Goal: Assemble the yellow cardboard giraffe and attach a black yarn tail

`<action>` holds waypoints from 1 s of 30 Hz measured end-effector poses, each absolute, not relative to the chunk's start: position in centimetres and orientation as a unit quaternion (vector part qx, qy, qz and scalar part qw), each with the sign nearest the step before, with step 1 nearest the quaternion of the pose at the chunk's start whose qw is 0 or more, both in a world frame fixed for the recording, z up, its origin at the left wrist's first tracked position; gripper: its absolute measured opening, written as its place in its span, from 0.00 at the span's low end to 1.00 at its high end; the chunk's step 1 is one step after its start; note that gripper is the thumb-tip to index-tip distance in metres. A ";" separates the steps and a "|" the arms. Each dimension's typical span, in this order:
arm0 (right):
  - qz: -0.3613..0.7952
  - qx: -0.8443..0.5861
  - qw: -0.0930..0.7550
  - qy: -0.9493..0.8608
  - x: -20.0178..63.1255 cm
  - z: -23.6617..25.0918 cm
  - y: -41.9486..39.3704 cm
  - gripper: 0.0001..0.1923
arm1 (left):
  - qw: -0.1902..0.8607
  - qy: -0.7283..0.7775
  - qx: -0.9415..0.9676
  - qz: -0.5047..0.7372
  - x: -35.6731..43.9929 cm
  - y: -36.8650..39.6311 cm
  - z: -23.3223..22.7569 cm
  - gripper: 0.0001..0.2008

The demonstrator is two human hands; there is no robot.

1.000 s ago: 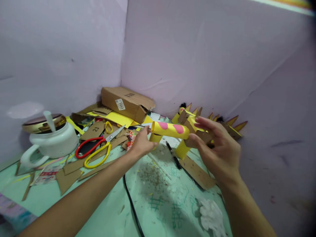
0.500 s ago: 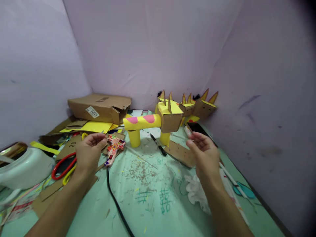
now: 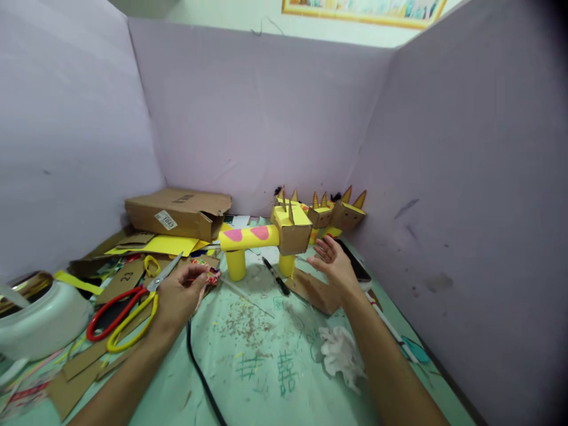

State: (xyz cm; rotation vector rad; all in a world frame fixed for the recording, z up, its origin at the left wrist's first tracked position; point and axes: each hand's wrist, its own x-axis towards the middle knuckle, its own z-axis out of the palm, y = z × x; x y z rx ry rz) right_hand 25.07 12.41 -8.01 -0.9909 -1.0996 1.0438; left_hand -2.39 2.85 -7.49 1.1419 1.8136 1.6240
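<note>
A yellow paper animal [image 3: 248,237] with pink spots, tube legs and a cardboard box head [image 3: 295,236] stands in the middle of the table. My left hand [image 3: 180,296] is left of it, fingers curved and thumb a little apart. It partly covers a glue gun [image 3: 213,276] wrapped in floral fabric; I cannot see any grip on it. My right hand [image 3: 333,266] is empty, with fingers stretched out beside the box head and in front of a dark phone [image 3: 357,263]. Scissors [image 3: 148,290] with red and yellow handles lie left of my left hand.
Behind stand more cardboard animal heads [image 3: 348,216]. A black pen [image 3: 276,277], a cardboard piece [image 3: 313,291] and crumpled white tissue [image 3: 341,355] lie on the green table. A cardboard box [image 3: 180,214] is at back left, a white pot [image 3: 44,319] at far left. Partitions surround the table.
The camera view has tilted up. My left hand has moved right, over the glue gun. My right hand's fingers have straightened and spread beside the box head.
</note>
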 end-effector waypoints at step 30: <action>0.493 -0.299 0.519 -0.631 23.4 -5.8 16.1 0.54 | 0.336 0.540 0.461 0.618 -1.5 7.4 -5.7 0.21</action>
